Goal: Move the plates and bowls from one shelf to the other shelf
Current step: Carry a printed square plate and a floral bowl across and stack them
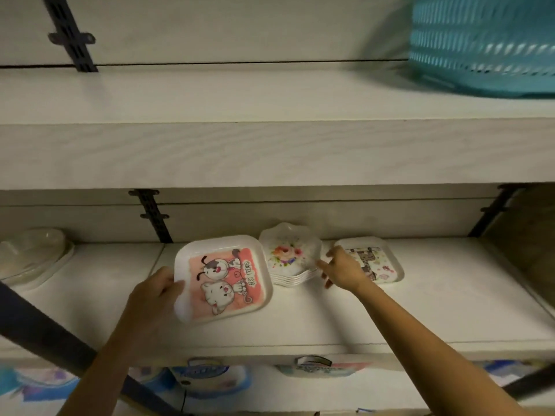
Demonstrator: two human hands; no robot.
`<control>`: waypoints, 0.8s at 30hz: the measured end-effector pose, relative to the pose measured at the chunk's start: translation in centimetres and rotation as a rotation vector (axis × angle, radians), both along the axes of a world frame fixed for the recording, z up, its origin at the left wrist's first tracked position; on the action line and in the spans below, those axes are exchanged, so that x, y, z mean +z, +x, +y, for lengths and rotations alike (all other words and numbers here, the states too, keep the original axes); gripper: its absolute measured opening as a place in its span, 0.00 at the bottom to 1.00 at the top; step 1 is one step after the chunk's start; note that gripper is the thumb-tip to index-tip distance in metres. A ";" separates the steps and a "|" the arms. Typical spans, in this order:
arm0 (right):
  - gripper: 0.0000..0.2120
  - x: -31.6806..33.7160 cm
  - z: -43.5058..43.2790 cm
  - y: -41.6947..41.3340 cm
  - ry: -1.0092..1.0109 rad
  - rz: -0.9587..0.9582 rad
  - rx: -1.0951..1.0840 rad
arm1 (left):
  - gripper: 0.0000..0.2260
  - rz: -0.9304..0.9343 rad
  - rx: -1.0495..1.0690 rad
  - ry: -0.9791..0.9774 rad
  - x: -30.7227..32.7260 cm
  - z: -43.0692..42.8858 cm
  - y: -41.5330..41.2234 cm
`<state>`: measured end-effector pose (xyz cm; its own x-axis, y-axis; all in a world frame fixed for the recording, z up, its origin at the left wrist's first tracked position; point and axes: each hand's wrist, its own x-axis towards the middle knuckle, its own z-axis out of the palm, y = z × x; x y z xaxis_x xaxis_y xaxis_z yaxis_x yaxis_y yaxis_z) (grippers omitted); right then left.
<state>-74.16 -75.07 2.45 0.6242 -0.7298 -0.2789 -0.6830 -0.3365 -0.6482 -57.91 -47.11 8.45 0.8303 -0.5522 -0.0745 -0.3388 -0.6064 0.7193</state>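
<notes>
My left hand [156, 291] grips the left edge of a square white plate with a pink cartoon picture [223, 279], tilted above the lower shelf [420, 310]. To its right stands a stack of several scalloped floral plates [289, 255]. My right hand [341, 270] reaches between that stack and a small square plate with a giraffe print [381, 261], fingers extended toward the stack's right edge. The upper shelf [210, 94] is bare on its left and middle.
A teal plastic basket [483, 43] sits on the upper shelf at the right. Clear glass dishes [33, 253] stand at the lower shelf's far left. Black wall brackets [153, 214] hold the shelves. Packaged goods [207, 379] lie below.
</notes>
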 end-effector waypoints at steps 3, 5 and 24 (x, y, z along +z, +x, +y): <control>0.16 1.2 -0.1 -3.1 -0.055 0.015 0.052 | 0.08 0.041 -0.070 -0.038 -0.1 -2.7 -0.4; 0.14 1.9 -0.5 -5.4 -0.076 0.037 0.081 | 0.09 0.057 -0.101 -0.051 -0.3 -4.6 -0.9; 0.16 4.1 -11.9 -22.3 -0.389 0.317 0.297 | 0.09 0.019 -0.210 0.086 -6.6 -26.1 -10.7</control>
